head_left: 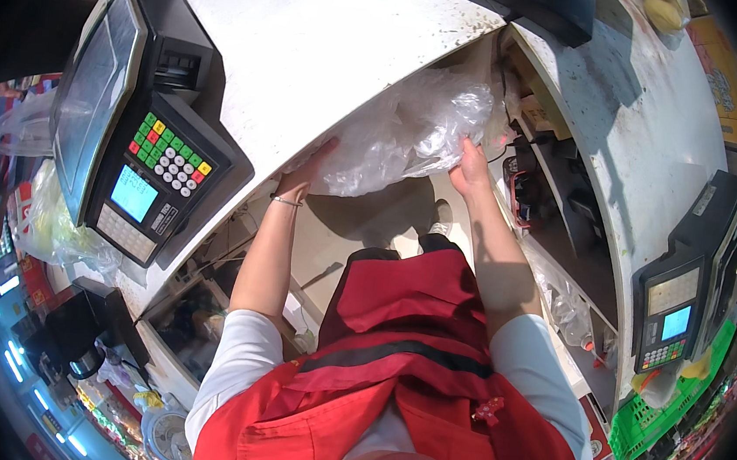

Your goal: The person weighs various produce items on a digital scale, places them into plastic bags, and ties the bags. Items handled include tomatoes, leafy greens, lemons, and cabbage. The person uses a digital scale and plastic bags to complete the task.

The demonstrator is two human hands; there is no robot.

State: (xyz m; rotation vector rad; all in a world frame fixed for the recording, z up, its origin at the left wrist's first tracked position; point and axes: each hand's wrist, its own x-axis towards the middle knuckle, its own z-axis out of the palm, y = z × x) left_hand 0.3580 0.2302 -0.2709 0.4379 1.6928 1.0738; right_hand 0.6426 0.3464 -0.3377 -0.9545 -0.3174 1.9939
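Note:
A large bundle of clear plastic film or bags [403, 131] hangs in front of me, partly under the edge of the white counter [332, 49]. My right hand [470, 167] grips its near right side between thumb and fingers. At its left end is my left hand [311, 169], close below the counter edge. Its fingers are partly hidden by the plastic and the counter, so their hold is unclear. A bracelet [287, 201] circles my left wrist.
A weighing scale [144, 164] with coloured keys stands on the counter at left; another scale [669, 322] is at right. Open shelves [568, 201] with a plastic bottle [573, 327] lie under the right counter. A green basket [641, 421] sits beyond it. Plastic bags [57, 222] hang at far left.

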